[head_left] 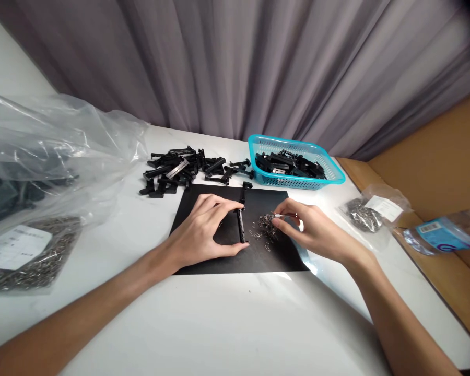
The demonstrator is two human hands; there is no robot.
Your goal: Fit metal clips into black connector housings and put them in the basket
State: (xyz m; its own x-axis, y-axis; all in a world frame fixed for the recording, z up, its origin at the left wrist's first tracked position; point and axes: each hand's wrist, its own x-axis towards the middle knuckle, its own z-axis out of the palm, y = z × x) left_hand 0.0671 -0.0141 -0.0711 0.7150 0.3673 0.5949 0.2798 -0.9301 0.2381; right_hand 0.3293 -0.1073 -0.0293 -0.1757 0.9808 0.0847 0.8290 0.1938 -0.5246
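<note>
My left hand (201,230) is closed on a long, narrow black plastic part (241,225), with the thumb at its near end and a finger at its far end. The part is held over a black mat (207,263). To the right of it, a loose heap of small metal springs (267,225) lies on the mat. Over the heap's right edge, my right hand (303,224) pinches a thin, pale metal tool (285,215), whose exact kind I cannot make out. Whether its tip touches a spring is too small to tell.
Behind the mat lies a pile of black plastic parts (172,169). A turquoise basket (297,184) holds more. Clear bags of metal pieces lie left (58,250) and right (364,214). A large plastic bag (82,136), a blue-labelled wrapper (446,232) and cardboard (434,151) flank the table.
</note>
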